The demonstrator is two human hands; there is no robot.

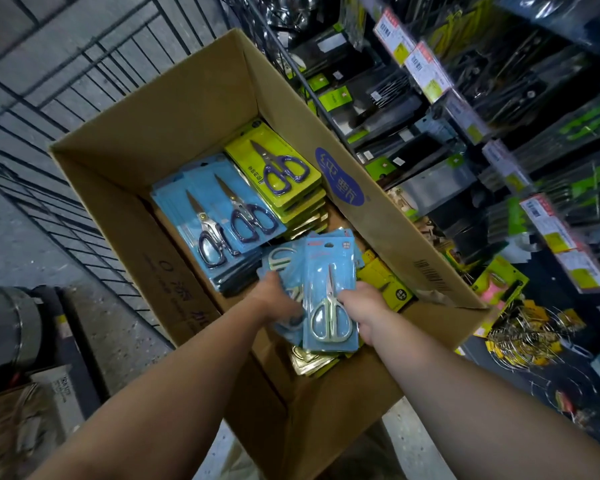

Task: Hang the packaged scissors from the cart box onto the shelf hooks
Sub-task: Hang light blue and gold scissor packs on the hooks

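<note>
An open cardboard box (pixel 174 109) holds stacks of packaged scissors: blue-carded packs (pixel 219 216) at the left and yellow-green packs (pixel 274 161) behind them. Both my hands are down inside the box's near end. My right hand (pixel 361 306) grips the right edge of a blue pack with silver scissors (pixel 329 296), which stands tilted up on top. My left hand (pixel 274 299) holds several more blue packs (pixel 284 261) fanned out just left of it; its fingers are hidden under them.
The shelf at the right carries hanging packaged kitchen tools (pixel 395 98) and price tags (pixel 426 71). The black wire cart wall (pixel 66 109) runs along the left. A yellow pack (pixel 385 282) and gold packs (pixel 312 362) lie in the box's near corner.
</note>
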